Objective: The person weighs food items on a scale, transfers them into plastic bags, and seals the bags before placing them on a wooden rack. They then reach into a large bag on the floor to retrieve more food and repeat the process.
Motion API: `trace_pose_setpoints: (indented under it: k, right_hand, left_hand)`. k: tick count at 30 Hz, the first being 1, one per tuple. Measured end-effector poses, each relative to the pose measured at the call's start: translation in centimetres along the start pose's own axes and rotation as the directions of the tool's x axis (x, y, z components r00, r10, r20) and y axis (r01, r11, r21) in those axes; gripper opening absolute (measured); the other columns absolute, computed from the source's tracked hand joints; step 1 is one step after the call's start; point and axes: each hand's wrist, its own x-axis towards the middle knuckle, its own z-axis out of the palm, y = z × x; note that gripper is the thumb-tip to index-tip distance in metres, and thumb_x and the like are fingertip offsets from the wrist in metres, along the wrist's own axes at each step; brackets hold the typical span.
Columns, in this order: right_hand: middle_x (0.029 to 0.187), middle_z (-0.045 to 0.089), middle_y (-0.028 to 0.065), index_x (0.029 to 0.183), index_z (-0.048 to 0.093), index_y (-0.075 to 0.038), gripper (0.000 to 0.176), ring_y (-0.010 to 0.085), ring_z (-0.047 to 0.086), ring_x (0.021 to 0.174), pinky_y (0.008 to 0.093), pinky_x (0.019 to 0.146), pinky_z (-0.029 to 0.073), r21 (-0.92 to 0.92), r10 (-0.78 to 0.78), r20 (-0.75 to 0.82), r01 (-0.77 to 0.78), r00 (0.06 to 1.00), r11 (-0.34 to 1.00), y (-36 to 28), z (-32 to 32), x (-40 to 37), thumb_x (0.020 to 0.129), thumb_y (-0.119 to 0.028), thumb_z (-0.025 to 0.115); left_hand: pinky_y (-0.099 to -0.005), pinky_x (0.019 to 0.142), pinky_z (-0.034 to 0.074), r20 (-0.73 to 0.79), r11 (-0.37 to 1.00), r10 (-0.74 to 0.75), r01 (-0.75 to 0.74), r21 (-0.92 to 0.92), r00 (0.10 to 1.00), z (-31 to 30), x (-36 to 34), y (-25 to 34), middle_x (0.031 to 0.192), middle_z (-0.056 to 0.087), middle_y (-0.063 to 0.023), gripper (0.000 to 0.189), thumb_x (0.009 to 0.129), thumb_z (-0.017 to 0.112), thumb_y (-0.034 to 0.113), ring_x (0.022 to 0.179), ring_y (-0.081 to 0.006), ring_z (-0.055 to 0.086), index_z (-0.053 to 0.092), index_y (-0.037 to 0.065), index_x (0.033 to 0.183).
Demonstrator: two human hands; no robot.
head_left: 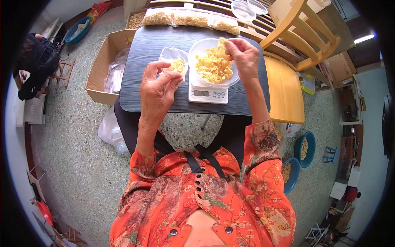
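My left hand (158,87) pinches the edge of a small clear plastic bag (168,53) that has some yellow dried pieces inside. To its right a white digital scale (195,88) carries a round translucent bowl (198,46) heaped with yellow dried pieces (214,68). Over the bowl's right side, my right hand (245,55) holds a dried piece (223,42) between thumb and fingers. The scale's display is lit, but its digits are too small to read surely.
Filled bags (189,19) lie along the far edge of the dark table (138,66). An open cardboard box (96,70) stands left, a wooden chair (284,86) right. Blue basins (293,181) sit on the floor. Another person (39,61) is at the far left.
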Motion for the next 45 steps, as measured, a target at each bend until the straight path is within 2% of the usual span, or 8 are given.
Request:
trace_pose_setpoints:
  k: [2, 4, 8, 18, 21, 28, 33, 45]
  right_hand:
    - [0.081, 0.069, 0.0039, 0.098, 0.07, 0.0, 0.015, 0.0099, 0.067, 0.072, 0.0203, 0.061, 0.057, 0.273, 0.19, -0.017, -0.178, 0.982, 0.945, 0.0, -1.1, 0.4, 0.093, -0.014, 0.074]
    - [0.082, 0.067, 0.0039, 0.101, 0.067, -0.001, 0.014, 0.0101, 0.067, 0.071, 0.0207, 0.059, 0.058, 0.758, 0.473, 0.137, -0.399, 0.871, 0.516, -0.4, -1.5, 0.4, 0.095, -0.013, 0.072]
    - [0.083, 0.067, 0.0039, 0.105, 0.062, -0.002, 0.017, 0.0097, 0.067, 0.072, 0.0217, 0.061, 0.059, 0.742, 0.365, 0.155, -0.352, 0.918, 0.571, -2.3, -0.2, -1.4, 0.095, -0.011, 0.072]
    - [0.089, 0.07, 0.0058, 0.109, 0.063, 0.001, 0.02, 0.0122, 0.069, 0.073, 0.0225, 0.06, 0.059, 0.736, 0.251, 0.323, -0.409, 0.912, 0.539, -4.3, 4.7, -3.2, 0.095, -0.012, 0.071]
    - [0.095, 0.073, 0.0101, 0.109, 0.066, 0.005, 0.028, 0.0129, 0.07, 0.073, 0.0221, 0.053, 0.055, 0.422, 0.229, 0.325, -0.357, 0.918, 0.833, -4.3, 6.5, -3.9, 0.094, -0.018, 0.074]
    - [0.088, 0.074, 0.0069, 0.1, 0.071, 0.001, 0.016, 0.0067, 0.064, 0.068, 0.0189, 0.056, 0.049, -0.016, -0.031, 0.042, 0.032, 0.999, 0.999, -3.3, 3.2, -3.5, 0.096, -0.014, 0.071]
    - [0.088, 0.071, 0.0074, 0.106, 0.073, -0.002, 0.02, 0.0123, 0.063, 0.07, 0.0285, 0.068, 0.053, -0.546, -0.215, 0.3, 0.352, 0.93, 0.761, -2.1, -1.0, -2.3, 0.086, -0.007, 0.074]
    - [0.11, 0.064, 0.0099, 0.103, 0.072, -0.012, 0.021, 0.0297, 0.065, 0.097, 0.041, 0.088, 0.053, -0.654, -0.146, 0.54, 0.522, 0.829, 0.547, 0.0, 0.0, -2.1, 0.083, -0.014, 0.076]
  left_hand:
    - [-0.033, 0.088, 0.052, 0.033, 0.999, 0.016, -0.017, 0.037, 0.999, 0.1, 0.0, -0.1, 0.115, 0.062, -0.0105, 0.017, 0.08, 0.078, -0.003, 0.101, -0.0225, 0.062, 0.077, 0.005, 0.096]
    - [-0.0337, 0.089, 0.052, 0.033, 0.999, 0.027, -0.028, 0.035, 0.999, 0.4, 0.0, -0.2, 0.115, 0.062, -0.0109, 0.017, 0.08, 0.078, -0.003, 0.101, -0.0232, 0.062, 0.077, 0.005, 0.095]
    - [-0.0391, 0.088, 0.053, 0.016, 0.999, 0.046, -0.046, 0.022, 0.999, 0.9, 0.2, -0.1, 0.11, 0.064, -0.0127, 0.019, 0.075, 0.082, 0.002, 0.103, -0.03, 0.063, 0.077, 0.007, 0.093]
    - [-0.0343, 0.085, 0.051, 0.04, 0.999, 0.032, -0.033, 0.022, 0.999, 1.2, 0.3, -0.5, 0.109, 0.062, -0.0109, 0.017, 0.079, 0.079, 0.0, 0.097, -0.0235, 0.061, 0.078, 0.008, 0.094]
    - [-0.0334, 0.082, 0.051, 0.018, 1.0, 0.027, -0.027, 0.014, 0.999, 1.4, 0.3, -0.5, 0.105, 0.059, -0.0097, 0.018, 0.077, 0.08, 0.001, 0.092, -0.0223, 0.059, 0.078, 0.008, 0.094]
    - [-0.0335, 0.069, 0.051, -0.055, 0.998, 0.047, -0.046, 0.031, 0.997, 0.3, 0.2, -1.0, 0.103, 0.058, -0.0096, 0.019, 0.073, 0.083, 0.002, 0.083, -0.0224, 0.058, 0.077, 0.007, 0.091]
    - [-0.0321, 0.068, 0.05, -0.102, 1.0, 0.019, -0.019, 0.006, 0.995, 0.3, 0.1, -1.5, 0.1, 0.06, -0.0087, 0.016, 0.077, 0.082, 0.002, 0.082, -0.0204, 0.057, 0.077, 0.006, 0.091]
    - [-0.0325, 0.072, 0.051, -0.056, 0.999, 0.031, -0.029, 0.04, 0.998, 0.1, -0.2, -1.0, 0.104, 0.061, -0.0089, 0.016, 0.078, 0.081, 0.004, 0.085, -0.0212, 0.058, 0.077, 0.006, 0.093]
